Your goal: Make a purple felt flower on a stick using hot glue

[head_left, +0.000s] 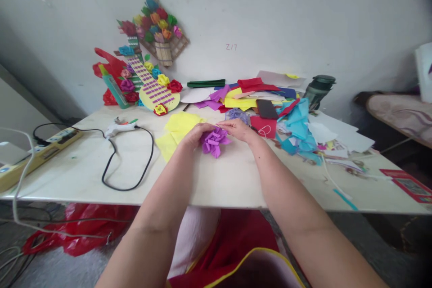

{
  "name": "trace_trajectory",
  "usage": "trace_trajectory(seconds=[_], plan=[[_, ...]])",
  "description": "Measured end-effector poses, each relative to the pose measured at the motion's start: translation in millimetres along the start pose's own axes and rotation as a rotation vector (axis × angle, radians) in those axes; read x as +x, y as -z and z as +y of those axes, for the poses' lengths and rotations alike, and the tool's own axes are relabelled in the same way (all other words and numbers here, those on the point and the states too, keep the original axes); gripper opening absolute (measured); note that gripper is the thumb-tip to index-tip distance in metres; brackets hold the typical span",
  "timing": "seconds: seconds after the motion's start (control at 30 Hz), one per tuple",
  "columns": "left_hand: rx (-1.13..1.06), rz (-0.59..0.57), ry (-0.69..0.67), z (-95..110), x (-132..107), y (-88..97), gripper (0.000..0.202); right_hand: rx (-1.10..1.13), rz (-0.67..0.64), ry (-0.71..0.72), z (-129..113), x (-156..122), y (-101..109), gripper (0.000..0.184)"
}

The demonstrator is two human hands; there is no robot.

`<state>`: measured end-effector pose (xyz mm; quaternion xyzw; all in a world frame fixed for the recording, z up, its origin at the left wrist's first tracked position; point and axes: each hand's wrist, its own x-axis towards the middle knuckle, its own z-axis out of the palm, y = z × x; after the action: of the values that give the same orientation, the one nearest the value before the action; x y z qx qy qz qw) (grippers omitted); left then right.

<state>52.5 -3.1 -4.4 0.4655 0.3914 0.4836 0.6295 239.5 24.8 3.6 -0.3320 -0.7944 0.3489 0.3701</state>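
A purple paper flower (pixel 214 141) sits just above the white table (pixel 84 171), held between both hands. My left hand (pixel 195 134) cups its left side with fingers curled round the petals. My right hand (pixel 238 128) pinches the flower's top right edge with the fingertips together. A yellow paper sheet (pixel 177 129) lies just behind and to the left of the flower.
A glue gun (pixel 119 127) with a black cord (pixel 128 180) and a power strip (pixel 43 148) lie at the left. Paper guitar (pixel 153 90) and flower crafts lean on the wall. A pile of coloured paper scraps (pixel 293 130), a phone (pixel 266 109) and a dark bottle (pixel 317 90) fill the right.
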Motion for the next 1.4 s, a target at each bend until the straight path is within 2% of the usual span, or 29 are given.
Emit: trace_trajectory(seconds=[0.2,0.33,0.47,0.7,1.0,1.27,1.4], plan=[[-0.085,0.029,0.064,2.4,-0.9,-4.7,0.018,-0.099,-0.008,0.039,1.5,0.2,0.0,0.029],[-0.155,0.072,0.082,4.8,-0.5,-6.8,0.013,-0.257,0.032,0.066,-1.9,-0.3,0.2,0.025],[-0.105,0.067,0.058,4.7,-0.2,-5.2,0.01,-0.414,0.045,0.067,-11.1,-2.3,1.0,0.024],[-0.057,0.046,0.022,5.4,-2.7,-4.1,0.012,-0.519,0.052,0.064,-18.9,-4.2,0.1,0.026],[0.013,0.02,-0.029,4.9,-2.2,-1.4,0.016,-0.518,0.042,0.09,-17.0,-3.3,0.2,0.026],[0.128,-0.103,-0.107,6.9,-3.9,1.2,0.025,-0.401,0.062,0.042,-13.2,-3.8,-2.8,0.026],[0.168,-0.131,-0.109,7.4,-4.8,1.0,0.023,-0.453,0.09,0.126,-12.0,-0.9,-2.3,0.021]])
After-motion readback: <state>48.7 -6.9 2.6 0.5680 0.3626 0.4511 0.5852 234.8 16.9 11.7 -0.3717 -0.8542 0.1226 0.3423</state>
